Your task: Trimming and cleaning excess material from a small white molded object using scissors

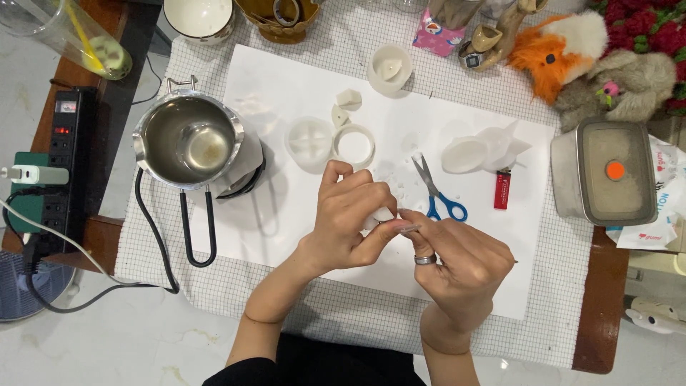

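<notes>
Your left hand point(350, 214) grips a small white wax piece point(384, 214) mid-table; your right hand point(461, 261) pinches a thin tool point(409, 229) against it — trimming step, seemingly; next calls for steady, light pressure.

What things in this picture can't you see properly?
Head view only:
- Small white piece: mostly hidden by the left hand and right hand; shape unclear.
- Thin thing at the right fingertips: too small to identify.
- Clear cup: cut off by the top edge.
- Lidded metal box: contents hidden.
</notes>
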